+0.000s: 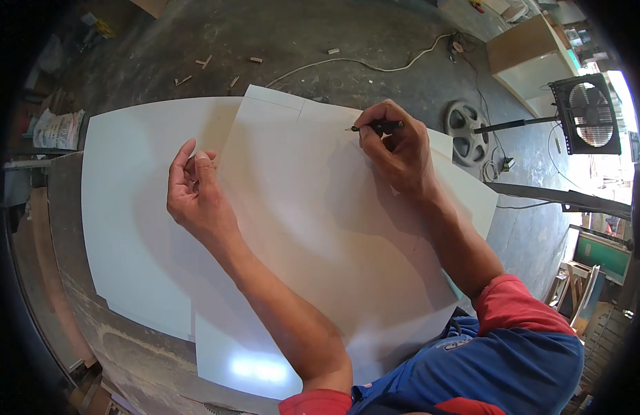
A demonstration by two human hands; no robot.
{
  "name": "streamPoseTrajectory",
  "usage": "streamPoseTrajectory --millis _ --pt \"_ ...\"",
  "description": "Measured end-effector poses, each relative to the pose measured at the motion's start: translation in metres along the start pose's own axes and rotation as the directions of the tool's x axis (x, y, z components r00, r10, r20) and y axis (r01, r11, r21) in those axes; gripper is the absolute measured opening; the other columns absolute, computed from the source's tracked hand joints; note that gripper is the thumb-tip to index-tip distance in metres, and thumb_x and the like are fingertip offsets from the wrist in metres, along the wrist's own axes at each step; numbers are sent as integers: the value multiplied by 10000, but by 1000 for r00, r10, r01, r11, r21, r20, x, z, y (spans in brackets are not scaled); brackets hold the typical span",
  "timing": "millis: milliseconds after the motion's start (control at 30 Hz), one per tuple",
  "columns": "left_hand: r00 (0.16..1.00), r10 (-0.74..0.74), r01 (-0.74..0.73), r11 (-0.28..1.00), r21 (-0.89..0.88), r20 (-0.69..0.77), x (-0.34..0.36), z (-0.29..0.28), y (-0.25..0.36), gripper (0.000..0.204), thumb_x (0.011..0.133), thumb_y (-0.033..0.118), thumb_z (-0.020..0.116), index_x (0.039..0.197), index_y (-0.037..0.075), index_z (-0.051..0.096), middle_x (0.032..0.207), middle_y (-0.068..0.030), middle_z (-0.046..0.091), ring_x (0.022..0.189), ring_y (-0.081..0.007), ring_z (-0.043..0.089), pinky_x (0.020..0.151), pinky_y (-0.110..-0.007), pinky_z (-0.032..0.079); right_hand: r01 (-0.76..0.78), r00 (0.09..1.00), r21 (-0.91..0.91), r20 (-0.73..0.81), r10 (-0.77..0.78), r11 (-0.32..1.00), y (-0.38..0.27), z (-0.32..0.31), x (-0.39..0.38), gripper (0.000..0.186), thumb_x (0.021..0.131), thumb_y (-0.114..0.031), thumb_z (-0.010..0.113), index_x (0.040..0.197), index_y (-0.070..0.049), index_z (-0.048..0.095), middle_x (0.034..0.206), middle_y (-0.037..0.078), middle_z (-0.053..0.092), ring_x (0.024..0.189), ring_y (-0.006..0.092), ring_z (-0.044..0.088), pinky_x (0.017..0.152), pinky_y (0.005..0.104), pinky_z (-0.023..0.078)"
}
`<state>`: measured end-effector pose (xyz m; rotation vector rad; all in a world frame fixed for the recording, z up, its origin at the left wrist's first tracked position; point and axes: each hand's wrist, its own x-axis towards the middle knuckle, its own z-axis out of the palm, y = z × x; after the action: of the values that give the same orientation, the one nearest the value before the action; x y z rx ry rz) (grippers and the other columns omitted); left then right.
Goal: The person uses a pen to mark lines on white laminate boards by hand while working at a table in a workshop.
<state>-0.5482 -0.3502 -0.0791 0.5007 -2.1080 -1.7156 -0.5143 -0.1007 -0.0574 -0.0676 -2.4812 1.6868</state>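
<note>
While right hand [397, 151] grips pen [388, 127] over board [292, 180], near its far edge, left hand [195, 187] stands apart, fingers loosely curled, by board's left edge; contact cannot be told. Second panel [137, 194]: left of board, partly beneath. Lines [275, 103]: board's far left corner. Fan [588, 111]: right of board. Cord [379, 68]: beyond board.

Shows plain white on the top panel [292, 187], with thin dark lines [300, 109] near its far corner, and plain white again on the left-hand panel [137, 207]. Goes black on the pen [389, 126], blue on the shirt [520, 363], red on its sleeves [524, 304]. Turns grey-brown with pale smears on the surface [67, 197], dark grey-green on the floor [278, 31], off-white on the cable [410, 67], black on the fan [563, 114], grey on its wheel-shaped base [457, 133].
</note>
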Motion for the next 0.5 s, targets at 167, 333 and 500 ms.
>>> streamPoseTrajectory --millis 167,333,500 --pt "1000 0 0 1000 -9 -9 0 1 1 235 954 127 637 1153 33 720 862 -48 713 777 -105 634 759 -270 532 3 1000 -34 -16 -4 999 0 0 0 70 853 -36 623 923 -36 629 719 -2 601 615 62 500 525 241 385" --pt "1000 -8 8 1000 11 -3 -1 1 4 237 947 113 625 1147 27 719 859 -43 716 776 -99 633 759 -264 530 9 998 28 -61 -7 1000 3 5 1 92 849 -42 625 940 -39 643 734 3 614 618 56 509 525 233 376" --pt "1000 5 -5 1000 12 -4 -2 1 5 235 943 99 616 1140 24 719 858 -42 714 775 -96 632 774 -267 536 26 1000 -22 -10 -27 999 3 2 -1 104 840 -42 626 941 -37 649 727 7 614 600 52 505 522 234 375"
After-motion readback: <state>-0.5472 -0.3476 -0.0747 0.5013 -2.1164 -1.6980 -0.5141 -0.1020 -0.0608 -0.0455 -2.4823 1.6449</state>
